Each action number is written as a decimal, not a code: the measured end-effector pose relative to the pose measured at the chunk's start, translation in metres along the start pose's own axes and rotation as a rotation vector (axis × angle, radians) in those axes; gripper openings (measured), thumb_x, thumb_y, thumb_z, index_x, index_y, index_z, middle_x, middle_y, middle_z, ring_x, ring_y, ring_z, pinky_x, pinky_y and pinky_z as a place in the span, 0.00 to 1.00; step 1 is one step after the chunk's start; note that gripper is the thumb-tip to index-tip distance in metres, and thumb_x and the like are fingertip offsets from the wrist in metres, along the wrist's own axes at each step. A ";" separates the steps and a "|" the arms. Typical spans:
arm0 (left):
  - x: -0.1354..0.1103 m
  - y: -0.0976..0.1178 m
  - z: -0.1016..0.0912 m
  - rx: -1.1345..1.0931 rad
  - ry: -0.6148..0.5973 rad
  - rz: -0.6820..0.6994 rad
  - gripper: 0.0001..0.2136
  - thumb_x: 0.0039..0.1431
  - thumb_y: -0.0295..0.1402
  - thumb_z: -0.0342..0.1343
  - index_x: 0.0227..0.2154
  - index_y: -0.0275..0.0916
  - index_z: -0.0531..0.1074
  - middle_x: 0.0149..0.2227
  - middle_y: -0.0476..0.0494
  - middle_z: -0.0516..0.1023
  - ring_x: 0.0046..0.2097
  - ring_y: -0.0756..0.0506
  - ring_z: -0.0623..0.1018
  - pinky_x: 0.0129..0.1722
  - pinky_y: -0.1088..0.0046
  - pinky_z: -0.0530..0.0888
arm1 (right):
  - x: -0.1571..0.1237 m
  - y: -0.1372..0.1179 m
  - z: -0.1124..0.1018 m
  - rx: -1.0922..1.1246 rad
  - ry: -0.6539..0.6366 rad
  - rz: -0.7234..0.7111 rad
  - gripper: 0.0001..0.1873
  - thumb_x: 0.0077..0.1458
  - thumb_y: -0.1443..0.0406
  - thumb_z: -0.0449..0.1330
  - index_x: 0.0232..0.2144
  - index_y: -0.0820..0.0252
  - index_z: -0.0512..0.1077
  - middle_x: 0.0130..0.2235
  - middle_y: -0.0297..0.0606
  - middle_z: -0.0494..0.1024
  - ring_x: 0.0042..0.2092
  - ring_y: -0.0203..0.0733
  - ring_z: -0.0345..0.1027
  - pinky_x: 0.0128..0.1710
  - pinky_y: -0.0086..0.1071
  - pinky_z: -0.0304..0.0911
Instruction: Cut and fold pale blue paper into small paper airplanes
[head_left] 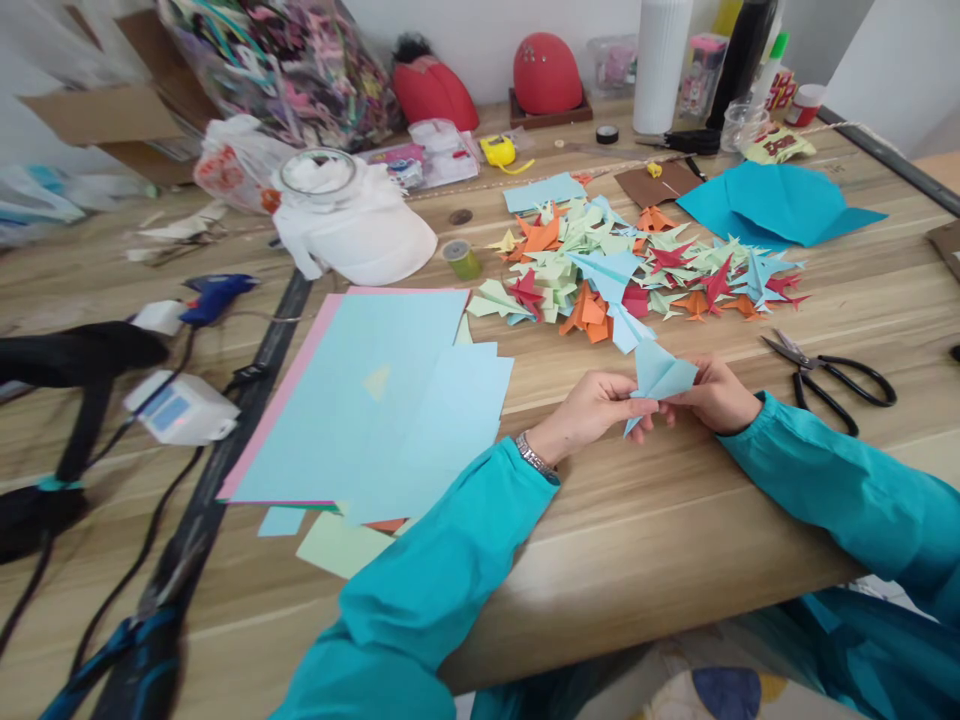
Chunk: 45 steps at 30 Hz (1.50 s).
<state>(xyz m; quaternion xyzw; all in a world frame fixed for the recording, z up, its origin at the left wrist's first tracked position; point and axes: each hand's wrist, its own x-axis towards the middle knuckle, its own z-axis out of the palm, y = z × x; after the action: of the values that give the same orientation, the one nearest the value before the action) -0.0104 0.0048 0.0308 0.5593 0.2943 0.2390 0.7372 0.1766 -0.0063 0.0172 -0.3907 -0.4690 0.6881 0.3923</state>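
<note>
The folded light-blue paper (661,376) sits between both hands, just above the worktop (675,520) near its front edge. The left hand (592,408) pinches its left side and the right hand (714,396) its right, both equally near. Its long axis runs from a sharp far tip to a thin near tail. The sheet is thin, matte and crisply creased. Black scissors (825,372) lie to the right.

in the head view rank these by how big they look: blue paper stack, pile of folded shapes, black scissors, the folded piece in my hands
1. blue paper stack
2. pile of folded shapes: looks close in size and lies farther away, so that order is unsure
3. black scissors
4. folded piece
</note>
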 end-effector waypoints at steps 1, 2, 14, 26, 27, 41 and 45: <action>0.000 -0.001 0.000 0.000 0.010 0.002 0.16 0.47 0.43 0.63 0.20 0.32 0.74 0.28 0.42 0.78 0.23 0.52 0.74 0.26 0.75 0.72 | 0.000 0.000 0.000 0.006 -0.005 -0.002 0.15 0.35 0.58 0.71 0.20 0.63 0.74 0.20 0.36 0.75 0.21 0.36 0.68 0.19 0.29 0.66; 0.000 -0.002 0.000 -0.003 0.023 0.002 0.16 0.47 0.43 0.64 0.20 0.32 0.74 0.26 0.42 0.77 0.23 0.52 0.74 0.26 0.75 0.72 | 0.000 0.001 -0.001 0.011 -0.009 -0.005 0.14 0.36 0.59 0.71 0.21 0.63 0.74 0.21 0.36 0.75 0.21 0.36 0.68 0.19 0.29 0.66; 0.000 -0.005 0.008 0.012 0.114 0.055 0.16 0.49 0.44 0.62 0.25 0.33 0.75 0.27 0.43 0.77 0.24 0.52 0.74 0.25 0.76 0.71 | -0.006 -0.005 0.013 -0.148 0.056 -0.129 0.14 0.45 0.57 0.67 0.22 0.63 0.72 0.20 0.35 0.74 0.21 0.34 0.65 0.21 0.29 0.62; -0.001 -0.007 0.014 0.048 0.142 0.076 0.17 0.50 0.45 0.60 0.23 0.32 0.75 0.26 0.43 0.77 0.25 0.51 0.75 0.27 0.76 0.72 | -0.006 -0.004 0.015 -0.212 0.064 -0.169 0.13 0.44 0.61 0.68 0.21 0.63 0.71 0.19 0.33 0.74 0.20 0.33 0.65 0.19 0.27 0.59; -0.001 -0.007 0.015 0.064 0.144 0.075 0.17 0.50 0.45 0.60 0.23 0.33 0.75 0.25 0.44 0.77 0.25 0.51 0.75 0.26 0.76 0.72 | -0.007 -0.005 0.016 -0.229 0.068 -0.173 0.13 0.44 0.61 0.68 0.20 0.63 0.71 0.18 0.33 0.73 0.20 0.33 0.65 0.19 0.27 0.59; -0.001 -0.015 0.019 0.096 0.217 0.091 0.15 0.48 0.43 0.62 0.23 0.33 0.74 0.23 0.46 0.76 0.23 0.51 0.74 0.25 0.76 0.71 | -0.008 -0.002 0.019 -0.198 0.193 -0.187 0.17 0.40 0.59 0.70 0.15 0.62 0.68 0.13 0.28 0.65 0.15 0.29 0.54 0.14 0.26 0.47; -0.001 -0.014 0.020 0.125 0.218 0.093 0.14 0.49 0.41 0.62 0.21 0.34 0.73 0.22 0.46 0.75 0.23 0.52 0.74 0.25 0.77 0.70 | -0.008 0.000 0.019 -0.190 0.228 -0.199 0.22 0.44 0.56 0.67 0.11 0.62 0.64 0.11 0.28 0.61 0.15 0.28 0.51 0.14 0.26 0.44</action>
<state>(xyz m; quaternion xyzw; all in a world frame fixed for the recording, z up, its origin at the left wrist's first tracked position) 0.0033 -0.0135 0.0220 0.5879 0.3607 0.3132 0.6528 0.1630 -0.0201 0.0230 -0.4531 -0.5210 0.5496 0.4703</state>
